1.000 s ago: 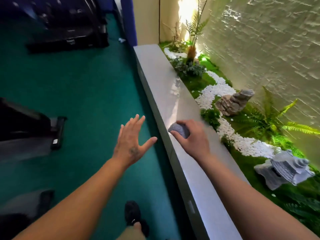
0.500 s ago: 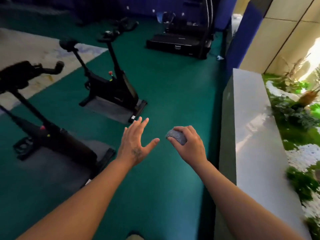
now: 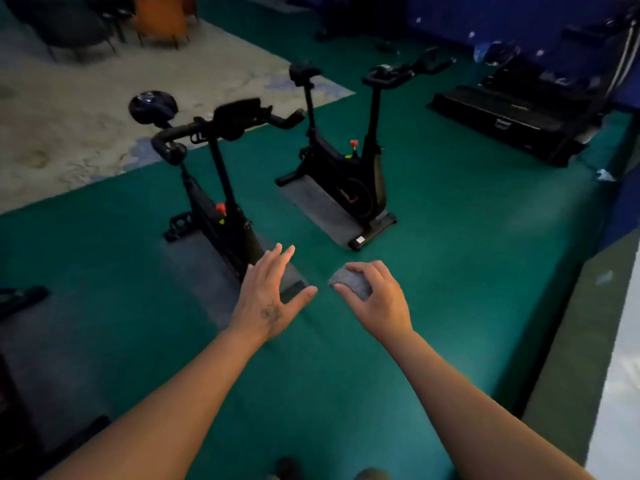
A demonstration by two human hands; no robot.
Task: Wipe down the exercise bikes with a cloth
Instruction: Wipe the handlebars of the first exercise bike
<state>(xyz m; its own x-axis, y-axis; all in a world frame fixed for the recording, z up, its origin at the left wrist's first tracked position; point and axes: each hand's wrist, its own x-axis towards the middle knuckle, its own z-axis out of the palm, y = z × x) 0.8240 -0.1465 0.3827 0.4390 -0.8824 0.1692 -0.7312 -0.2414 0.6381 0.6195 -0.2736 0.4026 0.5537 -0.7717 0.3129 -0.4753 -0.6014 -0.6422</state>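
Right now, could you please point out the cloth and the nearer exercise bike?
cloth (image 3: 350,283), head view, on its grey bunched middle.
nearer exercise bike (image 3: 227,216), head view, on its dark frame.

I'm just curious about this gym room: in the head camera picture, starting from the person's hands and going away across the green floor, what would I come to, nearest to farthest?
Left hand and right hand gripping the cloth → nearer exercise bike → farther exercise bike → beige rug → chairs at the far edge.
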